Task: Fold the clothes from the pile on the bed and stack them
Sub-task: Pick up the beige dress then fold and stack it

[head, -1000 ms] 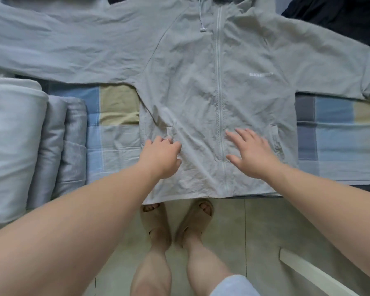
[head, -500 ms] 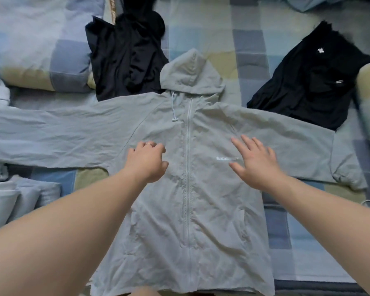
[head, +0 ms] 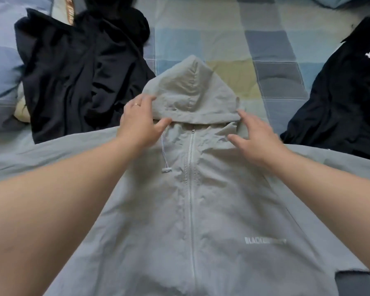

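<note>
A light grey zip-up hooded jacket point(head: 201, 210) lies flat and face up on the bed, sleeves spread to both sides and its hood point(head: 190, 99) pointing away from me. My left hand point(head: 137, 122), with a ring on one finger, holds the hood's lower left corner between fingers and thumb. My right hand point(head: 256, 137) has straight, spread fingers, and its fingertips touch the hood's lower right corner.
A crumpled black garment point(head: 79, 77) lies at the back left, partly on a blue pillow point(head: 2, 67). Another black garment point(head: 340, 99) with a small white logo lies at the right. The checked blue, grey and yellow bedspread point(head: 233, 39) shows beyond the hood.
Both hands have moved up from the jacket's chest to the base of the hood. My view has shifted up and closer, and the left hand has taken hold of the hood's corner.
</note>
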A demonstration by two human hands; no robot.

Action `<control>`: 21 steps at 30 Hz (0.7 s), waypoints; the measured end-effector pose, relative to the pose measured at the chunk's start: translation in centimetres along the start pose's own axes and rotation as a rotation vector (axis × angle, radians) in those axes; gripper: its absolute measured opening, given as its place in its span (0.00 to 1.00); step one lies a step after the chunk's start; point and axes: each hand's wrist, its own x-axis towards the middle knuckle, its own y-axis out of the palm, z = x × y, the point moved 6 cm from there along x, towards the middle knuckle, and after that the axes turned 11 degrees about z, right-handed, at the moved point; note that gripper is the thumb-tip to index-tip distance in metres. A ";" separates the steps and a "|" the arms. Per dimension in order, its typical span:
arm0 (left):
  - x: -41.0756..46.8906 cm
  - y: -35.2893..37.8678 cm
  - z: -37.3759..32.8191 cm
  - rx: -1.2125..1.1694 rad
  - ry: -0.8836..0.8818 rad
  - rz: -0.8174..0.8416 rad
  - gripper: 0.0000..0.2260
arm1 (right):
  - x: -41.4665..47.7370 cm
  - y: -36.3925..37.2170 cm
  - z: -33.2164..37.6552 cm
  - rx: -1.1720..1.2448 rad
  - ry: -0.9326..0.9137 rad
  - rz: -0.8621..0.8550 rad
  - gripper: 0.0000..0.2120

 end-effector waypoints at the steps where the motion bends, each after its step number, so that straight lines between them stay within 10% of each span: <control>1: 2.1 0.0 0.2 -0.028 0.051 -0.041 0.34 | 2.5 0.1 0.0 0.018 0.006 -0.028 0.36; 9: 13.6 0.9 1.7 -0.207 -0.160 -0.064 0.39 | 15.4 -2.0 1.2 0.068 0.070 -0.116 0.50; 14: 16.6 0.3 1.6 -0.616 -0.191 0.139 0.28 | 18.6 -3.0 -0.1 0.472 0.107 0.007 0.27; 21: 17.3 1.3 2.2 -0.608 -0.135 0.092 0.11 | 19.0 -2.9 -1.3 0.743 0.024 0.010 0.05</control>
